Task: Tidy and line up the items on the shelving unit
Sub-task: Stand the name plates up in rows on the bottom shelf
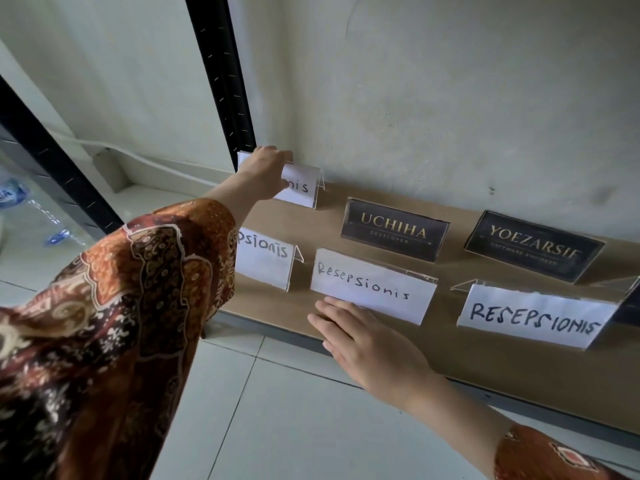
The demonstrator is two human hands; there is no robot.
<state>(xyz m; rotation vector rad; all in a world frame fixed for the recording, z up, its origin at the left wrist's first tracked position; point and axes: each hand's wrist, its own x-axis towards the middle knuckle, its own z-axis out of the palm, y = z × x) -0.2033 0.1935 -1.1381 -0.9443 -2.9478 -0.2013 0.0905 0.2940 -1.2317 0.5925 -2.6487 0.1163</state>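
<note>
Straightening the name signs on the shelf (467, 358).
My left hand (265, 173) is gripping the far-left sign (300, 186); my right hand (367, 341) is lying flat, fingertips touching the near "Resepsionis" sign (372, 287).

Shelf (485, 355) front edge free; name signs (394, 230) crowd back.

A: What can you read on the shelf (450, 344)?
B: "UCHIHA DEVELOPER" in gold on one dark nameplate (394, 229), "YOEZARSIF" on the other dark nameplate (533, 245), its small line too blurred.
A: And the white cards?
B: Handwritten "Resepsionis" on the middle card (372, 285), "RESEPSIONIS" on the right card (535, 315); the left card (265, 258) shows "psionis", the back card (301, 185) "nis"
</note>
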